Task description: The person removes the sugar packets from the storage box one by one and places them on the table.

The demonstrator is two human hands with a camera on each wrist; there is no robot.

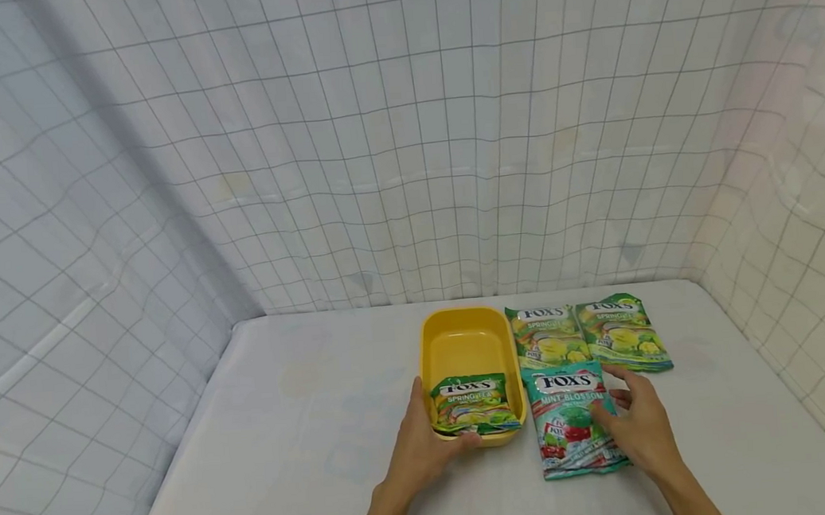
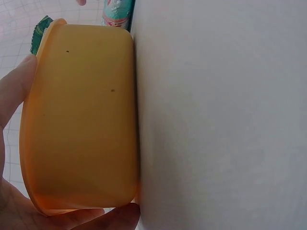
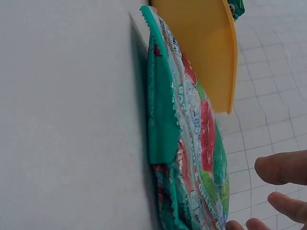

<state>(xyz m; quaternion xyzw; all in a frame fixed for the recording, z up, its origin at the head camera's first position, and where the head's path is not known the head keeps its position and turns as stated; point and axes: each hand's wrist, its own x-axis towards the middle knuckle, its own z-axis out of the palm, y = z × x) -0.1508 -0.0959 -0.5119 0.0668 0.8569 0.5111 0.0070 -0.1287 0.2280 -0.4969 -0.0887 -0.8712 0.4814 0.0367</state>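
My left hand (image 1: 420,440) holds a yellow plastic tub (image 1: 471,349) at its near left corner. In the left wrist view the thumb is at the rim of the tub (image 2: 84,115) and the fingers lie along its side. A green Fox's Spring Tea candy bag (image 1: 471,405) leans inside the tub's near end. My right hand (image 1: 639,421) is spread at the right edge of a teal Fox's Mint Blossom candy bag (image 1: 573,422) lying on the table. Its thumb hovers over the bag (image 3: 192,124), apart from it in the right wrist view, with fingertips close to the side.
Two more green Spring Tea bags, a left one (image 1: 547,336) and a right one (image 1: 622,334), lie behind the teal bag, right of the tub. The white table (image 1: 288,426) is enclosed by white grid-patterned cloth walls (image 1: 392,171) at the back and sides.
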